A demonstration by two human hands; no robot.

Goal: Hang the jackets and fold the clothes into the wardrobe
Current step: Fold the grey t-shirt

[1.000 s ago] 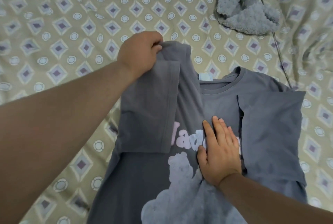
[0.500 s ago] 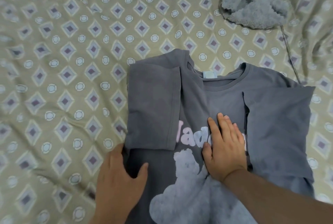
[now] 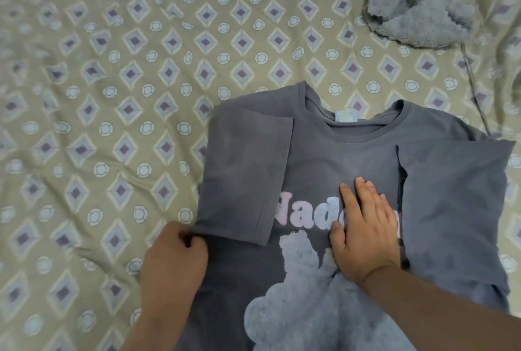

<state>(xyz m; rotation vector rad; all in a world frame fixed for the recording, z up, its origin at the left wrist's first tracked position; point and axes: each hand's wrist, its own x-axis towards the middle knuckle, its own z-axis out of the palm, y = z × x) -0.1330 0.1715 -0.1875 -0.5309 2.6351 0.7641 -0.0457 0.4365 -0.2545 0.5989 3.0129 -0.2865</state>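
Well, the left hand [image 3: 174, 261] has a pinching grip on the folded sleeve corner of the grey T-shirt [image 3: 332, 153]; the right hand [image 3: 366, 233] presses flat on its print, fingers straight.

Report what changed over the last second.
The left hand let go of the T-shirt at the shoulder, came down toward the person and now pinches the lower corner of the folded sleeve. The right hand stays flat on the print; the fluffy grey garment has not moved.

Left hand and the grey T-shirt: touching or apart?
Touching. The head view shows the left hand pinching the lower corner of the folded-in sleeve of the grey T-shirt, with the cloth caught between its curled fingers.
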